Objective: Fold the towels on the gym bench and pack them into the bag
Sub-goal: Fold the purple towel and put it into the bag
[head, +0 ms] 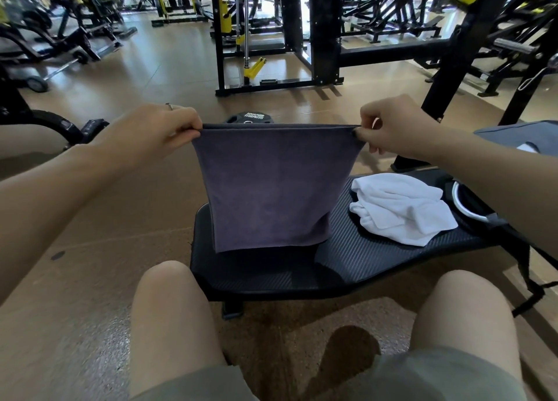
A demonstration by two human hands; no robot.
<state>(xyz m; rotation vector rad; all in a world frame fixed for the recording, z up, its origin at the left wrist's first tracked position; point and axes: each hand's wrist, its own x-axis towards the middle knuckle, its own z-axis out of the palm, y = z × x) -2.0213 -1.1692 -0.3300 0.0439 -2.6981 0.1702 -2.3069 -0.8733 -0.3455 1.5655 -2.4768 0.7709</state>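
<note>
Above the black gym bench (377, 258), a dark grey towel (271, 189) hangs stretched between both hands, its lower edge just over the pad. The left hand (157, 129) and the right hand (392, 126) each pinch a top corner with curled fingers. A crumpled white towel (401, 207) lies on the bench to the right, beside a black bag (474, 207) at the bench's far end.

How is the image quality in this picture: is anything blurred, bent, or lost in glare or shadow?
Head view: wide-angle bending curves the machines and floor toward the edges; the left edge smears with blur. The grey towel, pinched by the left hand and right hand, is sharp. The white towel is bright, its folds still readable. The towel's shadow darkens the bench below it.
</note>
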